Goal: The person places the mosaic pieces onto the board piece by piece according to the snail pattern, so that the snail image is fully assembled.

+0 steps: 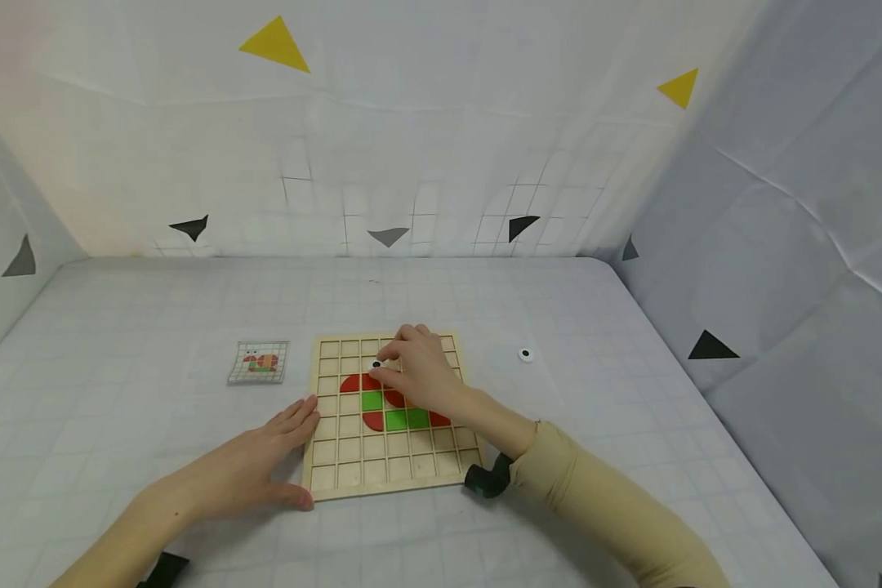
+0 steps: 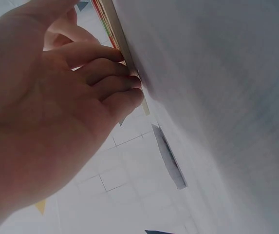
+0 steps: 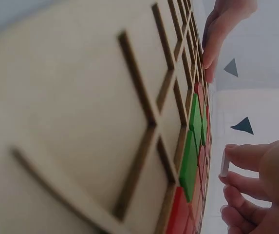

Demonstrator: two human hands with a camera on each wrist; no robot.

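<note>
A wooden grid board (image 1: 349, 449) lies on the table with red and green pieces set in several of its squares. My right hand (image 1: 425, 369) is over the board's upper middle and pinches a small white eye piece (image 1: 376, 365) with a black dot. In the right wrist view this eye piece (image 3: 225, 163) shows edge-on between thumb and finger, apart from the board's surface. My left hand (image 1: 265, 465) lies at the board's left edge, fingertips and thumb touching its side. Seen from the left wrist, its fingers (image 2: 115, 87) extend against the board's edge. The right hand covers some squares.
A second eye piece (image 1: 525, 355) lies on the table right of the board. To the left is a small pattern card (image 1: 259, 363) showing a red, green and orange figure on a grid. White sheeting (image 1: 441, 122) with yellow and black triangles stands behind the table.
</note>
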